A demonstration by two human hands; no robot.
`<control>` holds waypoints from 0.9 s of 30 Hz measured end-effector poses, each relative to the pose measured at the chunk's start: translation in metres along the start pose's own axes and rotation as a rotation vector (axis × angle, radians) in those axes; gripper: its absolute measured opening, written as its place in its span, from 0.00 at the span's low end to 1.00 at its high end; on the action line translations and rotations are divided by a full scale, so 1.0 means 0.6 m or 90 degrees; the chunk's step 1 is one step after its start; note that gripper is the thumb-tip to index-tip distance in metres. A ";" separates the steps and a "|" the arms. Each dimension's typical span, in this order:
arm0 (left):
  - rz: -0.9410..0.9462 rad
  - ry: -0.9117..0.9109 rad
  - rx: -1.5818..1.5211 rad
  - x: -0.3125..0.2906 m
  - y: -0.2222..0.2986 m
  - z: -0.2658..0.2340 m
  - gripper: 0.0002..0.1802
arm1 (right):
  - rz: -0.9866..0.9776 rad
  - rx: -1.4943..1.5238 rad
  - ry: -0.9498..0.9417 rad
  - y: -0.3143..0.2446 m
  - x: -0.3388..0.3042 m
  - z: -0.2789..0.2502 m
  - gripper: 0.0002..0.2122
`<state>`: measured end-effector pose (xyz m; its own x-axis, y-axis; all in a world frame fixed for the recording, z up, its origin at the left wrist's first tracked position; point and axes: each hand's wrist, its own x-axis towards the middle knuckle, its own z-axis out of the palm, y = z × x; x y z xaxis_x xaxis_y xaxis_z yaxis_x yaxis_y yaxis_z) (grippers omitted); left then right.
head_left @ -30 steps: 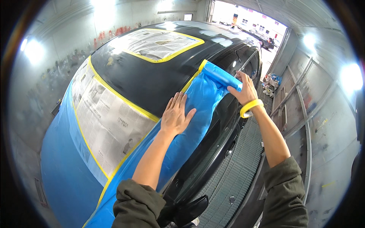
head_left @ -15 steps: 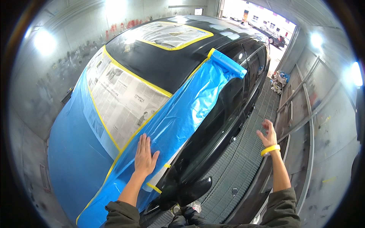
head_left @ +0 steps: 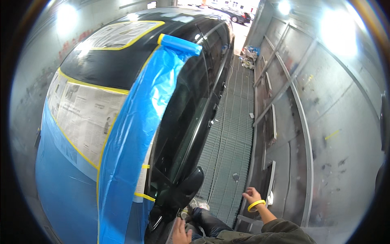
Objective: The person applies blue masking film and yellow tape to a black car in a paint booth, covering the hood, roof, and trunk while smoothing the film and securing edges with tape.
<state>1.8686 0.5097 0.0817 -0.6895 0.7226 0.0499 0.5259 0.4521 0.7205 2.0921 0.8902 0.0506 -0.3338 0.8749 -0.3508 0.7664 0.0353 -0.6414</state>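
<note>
My left hand is low at the bottom edge, near the black side mirror, with its fingers apart and nothing in them. Off the car's side, over the floor, my right hand hangs with loosely bent fingers, empty. Around that wrist sits a yellow ring that looks like a roll of tape. Blue plastic film lies along the windshield's side edge, ending in a blue film roll on the roof's edge. Newspaper edged with yellow tape covers the windshield.
The black car fills the left, its hood under blue sheeting. A grated floor runs between it and a metal wall. Crumpled waste lies far along that wall, beside an opening with another car outside.
My left hand has come off the blue film and dropped toward me. My right hand has lowered. The view has swung right, so the car appears further left.
</note>
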 end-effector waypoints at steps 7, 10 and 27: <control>-0.201 -0.300 -0.082 -0.083 -0.044 0.037 0.31 | 0.028 -0.081 -0.248 0.122 -0.105 0.145 0.29; -0.236 -0.325 -0.070 -0.131 -0.106 0.088 0.31 | 0.041 -0.127 -0.340 0.142 -0.098 0.193 0.29; -0.053 0.107 0.003 -0.215 -0.346 0.572 0.31 | 0.060 0.113 -0.286 0.871 0.124 0.586 0.22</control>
<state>2.0192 0.5023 -0.3117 -0.8041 0.5851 0.1050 0.4650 0.5092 0.7242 2.2749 0.8039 -0.5503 -0.5013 0.5738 -0.6477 0.7121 -0.1517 -0.6855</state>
